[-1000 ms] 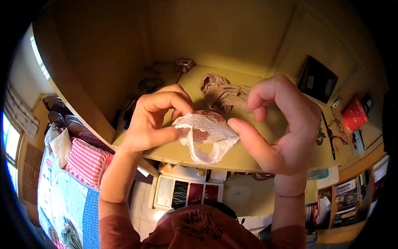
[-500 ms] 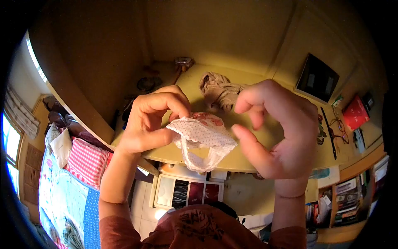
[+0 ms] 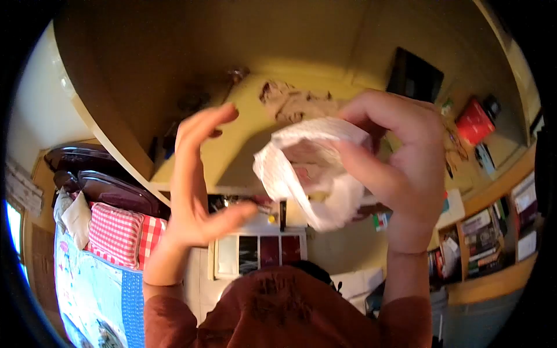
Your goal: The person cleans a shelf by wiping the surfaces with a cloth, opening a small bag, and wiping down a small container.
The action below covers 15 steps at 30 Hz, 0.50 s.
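A small white dotted cloth piece (image 3: pixel 290 182) with a reddish pattern inside hangs in the air, its opening facing me. My right hand (image 3: pixel 400 156) pinches its right upper edge between thumb and fingers. To the left of the cloth, my left hand (image 3: pixel 200 180) is apart from it, thumb and fingers spread, holding nothing. Behind the cloth, a crumpled beige cloth (image 3: pixel 296 103) lies on the yellowish desk (image 3: pixel 246 104).
A dark flat screen-like object (image 3: pixel 415 75) and a red item (image 3: pixel 476 122) are at the right back. Bookshelves (image 3: pixel 487 238) stand at the lower right. A bed with a checked pillow (image 3: pixel 115 234) is on the left. Drawers (image 3: pixel 270 249) show below the desk.
My left hand has let go of the white cloth and opened. My right hand, empty before, has taken hold of it. The cloth has shifted right and its opening is wider. The view has shifted.
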Tool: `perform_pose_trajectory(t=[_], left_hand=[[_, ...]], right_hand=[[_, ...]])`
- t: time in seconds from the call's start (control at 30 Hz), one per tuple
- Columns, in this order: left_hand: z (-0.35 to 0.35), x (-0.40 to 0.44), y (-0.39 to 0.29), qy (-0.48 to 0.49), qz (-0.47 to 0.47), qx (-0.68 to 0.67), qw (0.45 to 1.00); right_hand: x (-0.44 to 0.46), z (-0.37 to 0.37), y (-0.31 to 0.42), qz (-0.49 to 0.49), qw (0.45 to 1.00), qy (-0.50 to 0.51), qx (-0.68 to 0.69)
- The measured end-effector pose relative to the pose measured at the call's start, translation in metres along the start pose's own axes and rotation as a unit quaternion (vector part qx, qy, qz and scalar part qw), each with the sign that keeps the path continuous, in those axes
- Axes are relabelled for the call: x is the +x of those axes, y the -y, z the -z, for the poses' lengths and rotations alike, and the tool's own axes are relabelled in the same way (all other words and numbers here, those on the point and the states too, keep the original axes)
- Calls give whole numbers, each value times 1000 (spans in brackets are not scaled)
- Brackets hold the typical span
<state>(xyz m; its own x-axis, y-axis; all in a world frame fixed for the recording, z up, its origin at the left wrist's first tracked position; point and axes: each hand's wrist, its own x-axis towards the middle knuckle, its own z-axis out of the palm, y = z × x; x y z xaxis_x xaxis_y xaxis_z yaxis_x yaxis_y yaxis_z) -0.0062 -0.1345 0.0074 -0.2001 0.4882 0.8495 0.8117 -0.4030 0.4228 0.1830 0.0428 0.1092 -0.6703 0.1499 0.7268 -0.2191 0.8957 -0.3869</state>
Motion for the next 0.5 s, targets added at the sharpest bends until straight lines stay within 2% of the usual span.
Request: perform_pose_trajectory(t=[0.07, 0.13, 0.2, 0.27, 0.33, 0.4, 0.5], left_hand=[[-21, -42, -21, 5, 30, -44, 999], [-42, -87, -29, 61, 110, -72, 989], [-72, -114, -31, 31, 205, -237, 949], [-71, -134, -24, 143, 304, -247, 909], [-82, -158, -10, 176, 323, -298, 881], [-89, -171, -1, 180, 312, -288, 887], [-95, -197, 19, 182, 351, -333, 856]], right_hand=[[-28, 10, 22, -22, 1000, 6, -11], [-53, 7, 36, -50, 998, 34, -36], [-80, -4, 39, -87, 991, 91, -36], [-106, -19, 38, -117, 985, 122, -39], [-126, -35, 38, -178, 975, 131, -33], [-142, -49, 41, -197, 970, 138, -19], [-152, -65, 47, -225, 964, 140, -2]])
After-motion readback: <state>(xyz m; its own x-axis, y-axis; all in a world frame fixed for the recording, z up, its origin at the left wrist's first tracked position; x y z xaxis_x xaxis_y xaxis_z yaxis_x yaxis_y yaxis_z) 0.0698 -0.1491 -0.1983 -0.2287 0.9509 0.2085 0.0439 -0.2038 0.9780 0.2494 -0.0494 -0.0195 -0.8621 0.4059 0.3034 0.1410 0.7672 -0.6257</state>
